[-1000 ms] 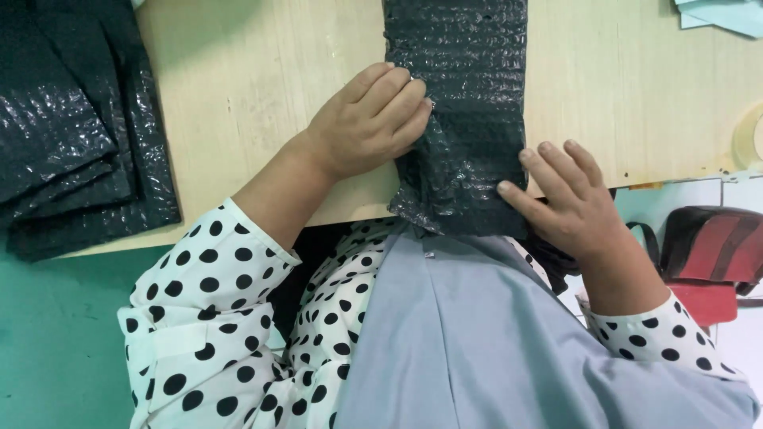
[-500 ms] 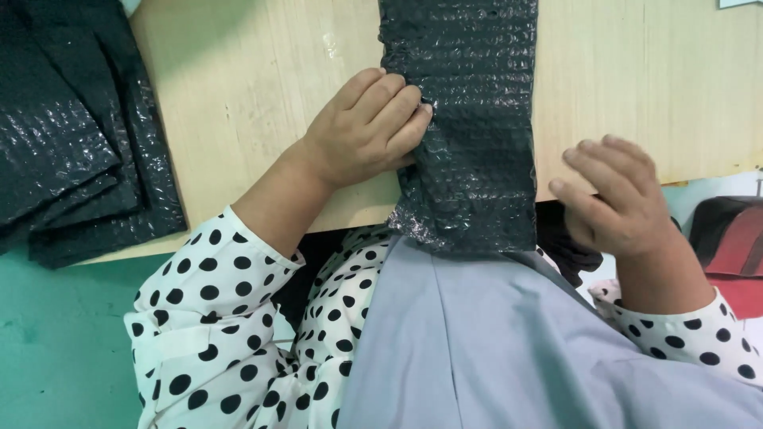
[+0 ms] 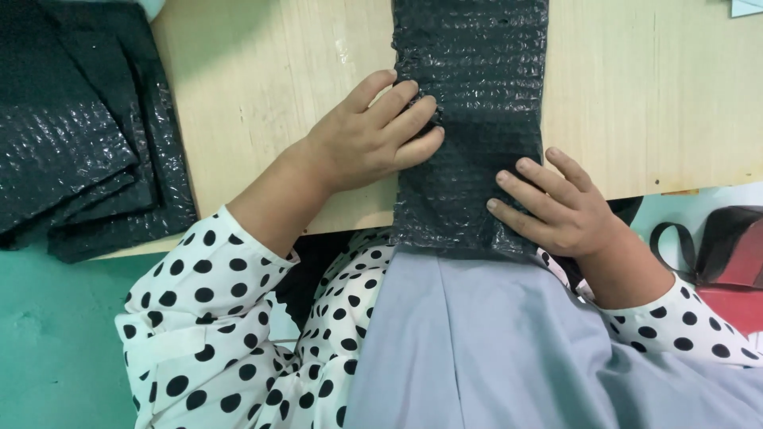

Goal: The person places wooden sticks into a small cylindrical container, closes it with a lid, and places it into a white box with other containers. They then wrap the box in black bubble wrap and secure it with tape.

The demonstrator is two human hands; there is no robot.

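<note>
Left hand (image 3: 367, 135): flat, palm down, fingers (image 3: 413, 119) together and extended, tips pressing left edge of black bubble-wrap strip (image 3: 469, 103); nothing gripped. Right hand (image 3: 560, 208): fingers spread wide, tips resting on lower right corner of same strip, palm off its edge; nothing enclosed.

Strip: between both hands, flat on pale wooden tabletop (image 3: 262, 87), running away from hands to top of view, near end overhanging table edge and meeting grey fabric (image 3: 493, 349) just below right hand. Surface dimpled, glossy.

Left of left hand, well apart: stack of folded black bubble-wrap sheets (image 3: 79, 135), partly overhanging table edge. Below left hand: white sleeve with black polka dots (image 3: 207, 318). Right of right hand, off table: red and black bag with strap (image 3: 727, 254). Teal floor (image 3: 48, 342) below stack. Pale blue corner of some item at far top right; kind not determinable.
</note>
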